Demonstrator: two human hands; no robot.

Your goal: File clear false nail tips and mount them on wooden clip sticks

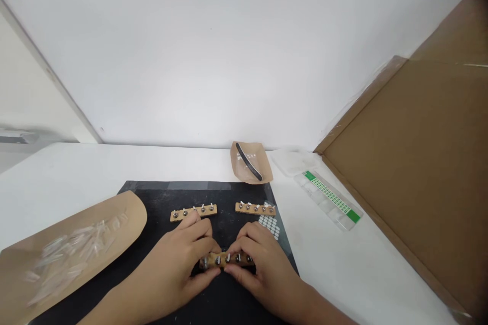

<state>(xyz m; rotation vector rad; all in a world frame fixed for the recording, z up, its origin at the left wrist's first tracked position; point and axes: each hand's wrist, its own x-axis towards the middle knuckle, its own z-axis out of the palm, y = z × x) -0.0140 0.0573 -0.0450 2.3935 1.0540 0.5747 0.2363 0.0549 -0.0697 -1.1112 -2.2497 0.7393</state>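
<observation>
Close in front of me, a short wooden strip (222,265) with a row of small metal pegs lies between my hands. My left hand (186,254) is closed at its left part, thumb on the near side and fingers on the far side. My right hand (263,261) pinches around the strip's middle, thumb and index finger close to a white-tipped peg (227,258). Whether a small clear piece sits between the fingertips I cannot make out. Behind my hands stand a second pegged strip (175,217) at left and a third (255,208) at right, both carrying small white bits.
A long brown paper tray (131,208) at left holds many clear slender plastic pieces (82,244). At the back, a smaller paper tray (267,162) holds a curved black nail file (248,162). White oval stickers (270,224) lie on the black mat (152,198). A green-marked clear packet (331,194) lies near the cardboard (412,162).
</observation>
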